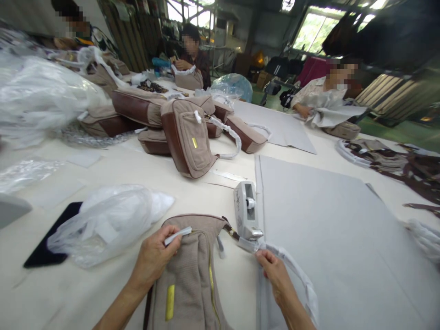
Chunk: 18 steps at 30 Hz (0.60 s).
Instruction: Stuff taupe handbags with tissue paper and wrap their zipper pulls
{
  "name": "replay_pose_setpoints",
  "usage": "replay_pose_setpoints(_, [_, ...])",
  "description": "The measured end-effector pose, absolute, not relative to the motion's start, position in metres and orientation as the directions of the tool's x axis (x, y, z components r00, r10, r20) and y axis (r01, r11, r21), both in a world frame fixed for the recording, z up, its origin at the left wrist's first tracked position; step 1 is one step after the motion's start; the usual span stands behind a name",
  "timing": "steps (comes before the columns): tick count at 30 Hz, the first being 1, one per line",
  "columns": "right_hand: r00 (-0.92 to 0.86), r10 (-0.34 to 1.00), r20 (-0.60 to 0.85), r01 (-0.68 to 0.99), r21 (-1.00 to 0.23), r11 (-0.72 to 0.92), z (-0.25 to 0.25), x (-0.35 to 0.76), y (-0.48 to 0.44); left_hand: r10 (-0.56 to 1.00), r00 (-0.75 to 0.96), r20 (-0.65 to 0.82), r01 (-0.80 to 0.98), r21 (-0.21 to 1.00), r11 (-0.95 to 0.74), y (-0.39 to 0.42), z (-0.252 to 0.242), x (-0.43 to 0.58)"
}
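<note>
Lying between both hands on the bench, the beige bag is being worked. Left hand is pinching a white strip over the bag's top edge. Right hand is gripping the paper-wrapped strap, just below the tape dispenser. A plastic bag is lying beyond the left hand.

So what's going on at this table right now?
A person is working on a beige bag lying on the table. The left hand pinches a small white strip at the bag's top, while the right hand holds the bag's wrapped strap beside a tape dispenser. More bags are piled farther back, where other people sit working.
</note>
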State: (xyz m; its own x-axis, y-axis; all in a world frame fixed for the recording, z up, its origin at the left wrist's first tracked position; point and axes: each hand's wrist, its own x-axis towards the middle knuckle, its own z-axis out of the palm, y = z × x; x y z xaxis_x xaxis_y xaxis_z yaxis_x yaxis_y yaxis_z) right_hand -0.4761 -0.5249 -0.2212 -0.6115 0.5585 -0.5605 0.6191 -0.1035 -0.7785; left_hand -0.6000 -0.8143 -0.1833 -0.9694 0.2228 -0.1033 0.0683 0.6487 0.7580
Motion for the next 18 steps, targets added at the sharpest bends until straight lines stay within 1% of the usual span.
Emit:
replay_pose_setpoints(2, [-0.672, 0.539, -0.508, 0.563, -0.823, -0.074, -0.200, -0.482, -0.535, 0.253, -0.965, 0.064, 0.223, 0.707, 0.672, -0.812, -0.183, -0.596])
replay_pose_setpoints(3, [-0.708, 0.488, -0.510, 0.541, -0.836, -0.089, -0.187, -0.489, -0.541, 0.265, -0.952, 0.151, 0.295, 0.674, 0.677, -0.811, -0.184, -0.594])
replay_pose_setpoints(4, [-0.742, 0.403, -0.536, 0.532, -0.836, -0.133, -0.174, -0.500, -0.550, 0.273, -0.933, 0.233, 0.359, 0.638, 0.681, -0.809, -0.185, -0.592])
replay_pose_setpoints(7, [-0.792, 0.027, -0.610, 0.582, -0.768, -0.269, -0.141, -0.540, -0.584, 0.293, -0.854, 0.431, 0.502, 0.532, 0.682, -0.807, -0.193, -0.588])
replay_pose_setpoints(8, [-0.788, -0.081, -0.611, 0.607, -0.746, -0.275, -0.135, -0.553, -0.596, 0.296, -0.827, 0.477, 0.533, 0.502, 0.681, -0.807, -0.195, -0.587])
replay_pose_setpoints(10, [-0.752, -0.215, -0.623, 0.659, -0.713, -0.241, -0.130, -0.578, -0.619, 0.303, -0.792, 0.531, 0.571, 0.465, 0.676, -0.807, -0.200, -0.584])
replay_pose_setpoints(11, [-0.728, -0.249, -0.639, 0.685, -0.697, -0.214, -0.130, -0.588, -0.628, 0.305, -0.779, 0.547, 0.583, 0.456, 0.672, -0.807, -0.201, -0.583])
replay_pose_setpoints(13, [-0.669, -0.276, -0.690, 0.740, -0.654, -0.158, -0.134, -0.604, -0.641, 0.309, -0.763, 0.568, 0.602, 0.448, 0.662, -0.808, -0.204, -0.582])
replay_pose_setpoints(18, [-0.554, -0.265, -0.789, 0.821, -0.570, -0.018, -0.140, -0.620, -0.651, 0.324, -0.749, 0.578, 0.613, 0.421, 0.668, -0.809, -0.210, -0.581])
